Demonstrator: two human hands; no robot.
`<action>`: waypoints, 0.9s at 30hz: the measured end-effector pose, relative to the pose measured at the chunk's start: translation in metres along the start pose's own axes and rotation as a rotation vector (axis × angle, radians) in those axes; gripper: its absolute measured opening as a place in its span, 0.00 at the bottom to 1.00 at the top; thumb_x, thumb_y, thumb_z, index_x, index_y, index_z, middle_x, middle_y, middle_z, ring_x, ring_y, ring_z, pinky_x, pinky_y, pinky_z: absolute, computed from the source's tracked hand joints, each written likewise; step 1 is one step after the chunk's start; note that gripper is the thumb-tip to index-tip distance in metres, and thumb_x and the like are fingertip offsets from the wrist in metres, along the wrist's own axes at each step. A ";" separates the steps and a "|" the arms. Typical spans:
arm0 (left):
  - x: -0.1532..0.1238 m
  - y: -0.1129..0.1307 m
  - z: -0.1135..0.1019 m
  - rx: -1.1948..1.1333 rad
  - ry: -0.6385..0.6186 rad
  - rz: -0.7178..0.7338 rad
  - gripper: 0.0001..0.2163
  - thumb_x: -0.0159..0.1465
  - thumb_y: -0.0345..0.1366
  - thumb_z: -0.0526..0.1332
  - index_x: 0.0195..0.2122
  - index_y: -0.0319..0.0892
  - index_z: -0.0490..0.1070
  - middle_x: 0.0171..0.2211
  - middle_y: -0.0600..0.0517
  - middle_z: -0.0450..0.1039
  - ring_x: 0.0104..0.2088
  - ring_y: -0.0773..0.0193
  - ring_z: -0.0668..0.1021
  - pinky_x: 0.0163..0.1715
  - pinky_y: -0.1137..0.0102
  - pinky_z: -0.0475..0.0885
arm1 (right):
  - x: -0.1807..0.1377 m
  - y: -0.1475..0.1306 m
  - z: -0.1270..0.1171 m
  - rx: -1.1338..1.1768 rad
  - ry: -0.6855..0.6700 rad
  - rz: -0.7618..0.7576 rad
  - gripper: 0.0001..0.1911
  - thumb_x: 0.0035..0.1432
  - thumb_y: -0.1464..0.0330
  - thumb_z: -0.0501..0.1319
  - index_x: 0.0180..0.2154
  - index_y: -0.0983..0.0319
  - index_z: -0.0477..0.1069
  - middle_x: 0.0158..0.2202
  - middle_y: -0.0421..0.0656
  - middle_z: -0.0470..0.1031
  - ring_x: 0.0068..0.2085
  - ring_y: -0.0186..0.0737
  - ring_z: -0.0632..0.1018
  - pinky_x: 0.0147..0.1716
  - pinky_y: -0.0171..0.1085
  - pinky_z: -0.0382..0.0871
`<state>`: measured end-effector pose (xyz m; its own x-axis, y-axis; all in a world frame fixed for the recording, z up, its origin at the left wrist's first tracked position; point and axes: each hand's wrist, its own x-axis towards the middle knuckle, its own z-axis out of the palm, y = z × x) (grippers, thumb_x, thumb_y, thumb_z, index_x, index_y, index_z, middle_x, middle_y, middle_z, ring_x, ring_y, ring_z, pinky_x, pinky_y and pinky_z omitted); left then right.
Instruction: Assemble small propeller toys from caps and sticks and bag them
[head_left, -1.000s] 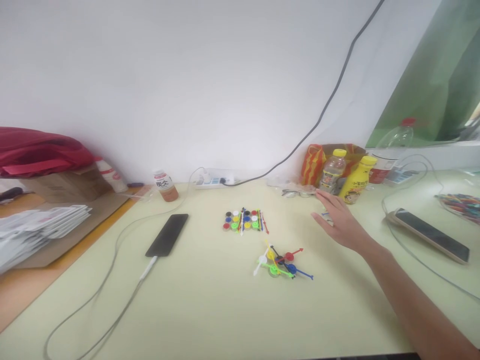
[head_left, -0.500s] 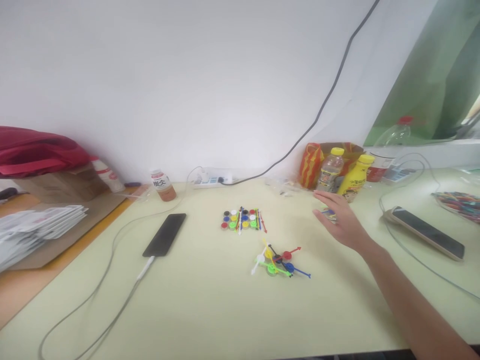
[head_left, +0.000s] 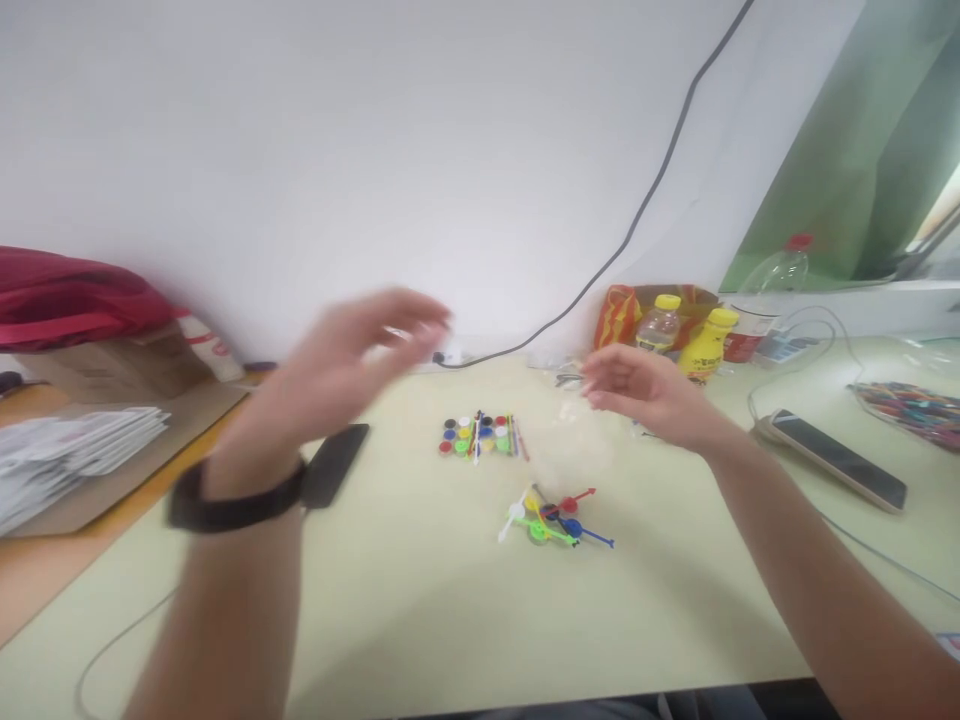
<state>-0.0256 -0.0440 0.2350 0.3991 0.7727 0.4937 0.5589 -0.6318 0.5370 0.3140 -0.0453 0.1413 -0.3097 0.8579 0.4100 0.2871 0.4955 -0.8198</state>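
My left hand [head_left: 352, 350] is raised above the pale green table [head_left: 420, 610], a black band on its wrist; motion smears its fingers. My right hand [head_left: 645, 395] hovers over the table's right half with fingers drawn together, pinching what looks like a thin clear plastic bag [head_left: 577, 440] that hangs below it. Between the hands lies a neat block of small coloured discs and sticks [head_left: 480, 437]. A loose pile of the same coloured pieces [head_left: 555, 520] lies nearer me, just below the bag.
A black phone [head_left: 341, 455] on a cable lies partly behind my left wrist. Another phone [head_left: 832, 460] lies at the right. Yellow-capped bottles [head_left: 705, 345] stand at the back right. Stacked papers [head_left: 67, 450] and a red bag [head_left: 67, 300] fill the left.
My left hand has come up into view from below. My right hand has lifted from near the bottles and moved left, now with the clear bag hanging from it.
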 end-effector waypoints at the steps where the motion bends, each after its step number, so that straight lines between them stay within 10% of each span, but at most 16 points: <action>1: 0.004 -0.002 0.011 -0.012 -0.122 0.016 0.17 0.66 0.49 0.67 0.51 0.45 0.78 0.44 0.50 0.80 0.44 0.58 0.81 0.42 0.69 0.77 | 0.009 -0.011 0.003 -0.009 -0.096 0.003 0.17 0.60 0.59 0.69 0.48 0.58 0.73 0.42 0.47 0.80 0.44 0.47 0.81 0.46 0.48 0.79; 6: 0.017 -0.017 0.066 -0.157 -0.551 0.034 0.15 0.67 0.50 0.64 0.44 0.46 0.81 0.36 0.50 0.82 0.32 0.61 0.81 0.29 0.70 0.74 | 0.040 -0.040 0.026 -0.027 -0.245 -0.070 0.16 0.60 0.62 0.68 0.48 0.58 0.73 0.44 0.46 0.80 0.44 0.46 0.81 0.46 0.46 0.77; 15: 0.025 -0.065 0.059 -0.327 -0.178 -0.057 0.15 0.63 0.49 0.68 0.34 0.40 0.79 0.31 0.48 0.80 0.32 0.63 0.79 0.31 0.70 0.73 | 0.049 -0.015 0.019 -0.056 -0.215 0.092 0.21 0.61 0.49 0.65 0.38 0.61 0.77 0.34 0.45 0.80 0.37 0.42 0.79 0.42 0.43 0.75; 22: 0.030 -0.077 0.067 -0.286 -0.326 -0.036 0.18 0.62 0.48 0.69 0.47 0.42 0.78 0.31 0.49 0.80 0.32 0.63 0.79 0.32 0.70 0.73 | 0.048 -0.008 0.021 -0.108 -0.222 0.127 0.19 0.60 0.50 0.66 0.35 0.61 0.77 0.30 0.44 0.79 0.32 0.40 0.78 0.33 0.39 0.73; 27: 0.030 -0.084 0.068 -0.240 -0.384 -0.061 0.16 0.66 0.50 0.65 0.37 0.41 0.81 0.33 0.46 0.82 0.32 0.61 0.80 0.28 0.71 0.71 | 0.047 -0.003 0.020 -0.146 -0.235 0.112 0.18 0.61 0.52 0.66 0.33 0.60 0.76 0.29 0.43 0.79 0.32 0.40 0.78 0.31 0.38 0.71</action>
<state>-0.0109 0.0366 0.1584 0.6363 0.7474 0.1913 0.4237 -0.5458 0.7229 0.2808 -0.0096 0.1552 -0.4649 0.8618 0.2027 0.4537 0.4285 -0.7813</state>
